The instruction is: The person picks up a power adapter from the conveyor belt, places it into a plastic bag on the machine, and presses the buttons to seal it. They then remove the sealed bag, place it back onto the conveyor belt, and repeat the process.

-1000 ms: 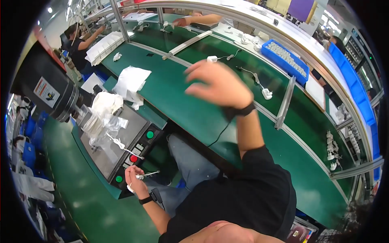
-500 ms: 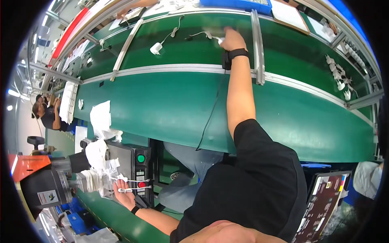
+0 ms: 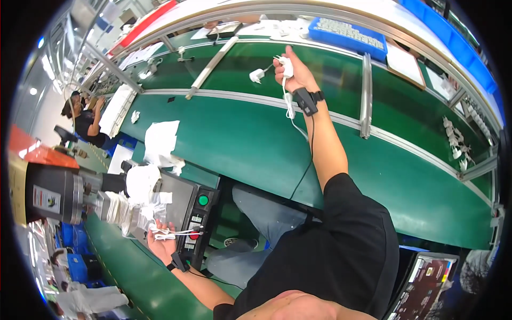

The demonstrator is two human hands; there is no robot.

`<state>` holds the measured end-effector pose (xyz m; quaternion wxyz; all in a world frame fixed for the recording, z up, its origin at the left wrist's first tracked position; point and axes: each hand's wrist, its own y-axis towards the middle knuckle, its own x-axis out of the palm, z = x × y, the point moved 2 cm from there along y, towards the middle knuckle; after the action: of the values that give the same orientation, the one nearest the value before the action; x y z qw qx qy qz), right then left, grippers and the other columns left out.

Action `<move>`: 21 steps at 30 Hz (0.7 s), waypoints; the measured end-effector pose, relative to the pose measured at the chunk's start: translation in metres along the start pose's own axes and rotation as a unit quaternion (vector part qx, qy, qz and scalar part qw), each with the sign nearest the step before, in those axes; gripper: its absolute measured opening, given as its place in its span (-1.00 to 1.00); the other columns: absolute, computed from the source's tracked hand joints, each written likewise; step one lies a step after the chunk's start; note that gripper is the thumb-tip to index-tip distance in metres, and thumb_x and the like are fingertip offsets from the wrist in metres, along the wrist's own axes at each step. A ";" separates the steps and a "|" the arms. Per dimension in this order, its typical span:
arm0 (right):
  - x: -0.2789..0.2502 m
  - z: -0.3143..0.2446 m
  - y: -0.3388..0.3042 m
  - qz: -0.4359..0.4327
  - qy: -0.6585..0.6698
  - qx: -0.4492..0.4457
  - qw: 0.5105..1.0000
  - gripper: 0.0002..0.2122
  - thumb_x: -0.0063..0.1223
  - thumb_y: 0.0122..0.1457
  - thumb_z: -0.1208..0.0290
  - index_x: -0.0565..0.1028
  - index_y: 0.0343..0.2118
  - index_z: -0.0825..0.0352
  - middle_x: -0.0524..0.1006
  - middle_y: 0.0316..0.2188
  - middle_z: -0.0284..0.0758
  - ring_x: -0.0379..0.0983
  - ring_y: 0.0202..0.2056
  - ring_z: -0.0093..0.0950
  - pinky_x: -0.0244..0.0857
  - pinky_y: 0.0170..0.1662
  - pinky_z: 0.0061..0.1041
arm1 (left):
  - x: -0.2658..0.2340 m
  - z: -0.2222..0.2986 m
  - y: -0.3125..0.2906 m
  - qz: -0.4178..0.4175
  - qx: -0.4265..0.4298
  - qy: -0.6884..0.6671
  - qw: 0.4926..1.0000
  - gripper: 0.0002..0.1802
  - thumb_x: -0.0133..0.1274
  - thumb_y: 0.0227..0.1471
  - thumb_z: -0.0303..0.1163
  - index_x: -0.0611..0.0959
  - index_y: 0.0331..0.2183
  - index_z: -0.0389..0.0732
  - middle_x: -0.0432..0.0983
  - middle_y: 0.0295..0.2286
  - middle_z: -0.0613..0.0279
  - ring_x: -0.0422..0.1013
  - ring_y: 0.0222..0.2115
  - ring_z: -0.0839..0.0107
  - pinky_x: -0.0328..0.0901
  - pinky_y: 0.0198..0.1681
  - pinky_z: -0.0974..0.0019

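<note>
My right hand (image 3: 296, 73), palm up over the far green belt, grips a white power adapter (image 3: 286, 66) with its prongs facing away. Its bundled white cord (image 3: 289, 106) hangs beside the wrist over the metal rail. A second white adapter (image 3: 257, 75) lies on the belt just left of that hand. At lower left, my left hand (image 3: 161, 244) has its fingers curled around a looped white cable (image 3: 165, 233), beside a dark machine with a green button (image 3: 203, 200) and a partly covered red button (image 3: 194, 234).
White bands (image 3: 117, 207) encircle the machine's shaft. White sheets (image 3: 161, 140) lie on the near green bench (image 3: 240, 138). A blue tray (image 3: 348, 38) of white parts stands beyond the belt, and more adapters (image 3: 454, 140) lie far right. Metal posts (image 3: 366, 96) cross the belt. Another person (image 3: 85, 118) sits far left.
My right hand has turned palm up and drawn a white adapter off the belt, its cord now hanging toward me. My left hand stays by the machine with its cable. The view has shifted.
</note>
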<state>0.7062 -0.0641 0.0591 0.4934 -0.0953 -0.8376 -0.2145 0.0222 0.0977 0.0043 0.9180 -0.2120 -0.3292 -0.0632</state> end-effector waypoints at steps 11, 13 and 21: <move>0.209 0.250 -0.064 -0.291 -0.387 0.202 0.851 -0.73 0.09 0.24 0.42 0.43 -0.03 0.38 0.57 -0.33 -0.35 0.53 -0.36 -0.51 0.43 -0.26 -0.51 | -0.022 0.019 -0.118 -0.194 0.178 -0.161 0.951 -0.41 -0.10 0.22 -0.17 0.37 0.16 -0.36 0.20 -0.57 0.36 0.14 -0.53 0.51 0.10 -0.39 0.34; 0.200 0.318 -0.059 -0.267 -0.510 0.259 0.776 -0.77 0.04 0.30 0.36 0.43 -0.06 0.34 0.50 -0.44 -0.46 0.42 -0.50 -0.61 0.39 -0.36 -0.54 | -0.021 0.023 -0.148 -0.143 0.293 -0.178 0.928 -0.40 -0.09 0.22 -0.17 0.37 0.17 -0.34 0.22 -0.55 0.36 0.15 -0.52 0.51 0.11 -0.39 0.34; 0.204 0.498 -0.034 -0.264 -0.452 0.358 0.774 -0.85 -0.01 0.31 0.36 0.50 -0.20 0.32 0.49 -0.50 -0.47 0.39 -0.56 -0.60 0.37 -0.45 -0.52 | -0.090 0.041 -0.251 -0.196 0.611 -0.138 0.755 -0.44 -0.07 0.24 -0.05 0.44 0.13 -0.19 0.32 -0.47 0.32 0.17 -0.57 0.47 0.10 -0.47 0.40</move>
<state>0.2012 0.1210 0.0170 -0.0193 0.2267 -0.9727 0.0465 -0.1350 -0.1136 0.0633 0.7646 0.4563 -0.4552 0.0023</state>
